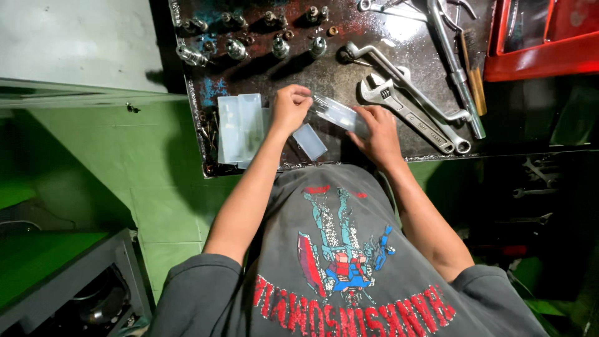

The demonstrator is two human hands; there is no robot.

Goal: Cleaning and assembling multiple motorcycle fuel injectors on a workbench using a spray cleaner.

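Note:
A small clear plastic case with thin metal pieces inside is held over the dark metal tray. My right hand grips its right end. My left hand pinches its left end with fingertips. A clear lid or second small case lies on the tray just below my left hand. Two larger clear plastic boxes rest to the left of that hand.
Several sockets stand along the tray's far side. An adjustable wrench, other wrenches and a ratchet handle lie to the right. A red tray sits at the far right. Green floor lies to the left.

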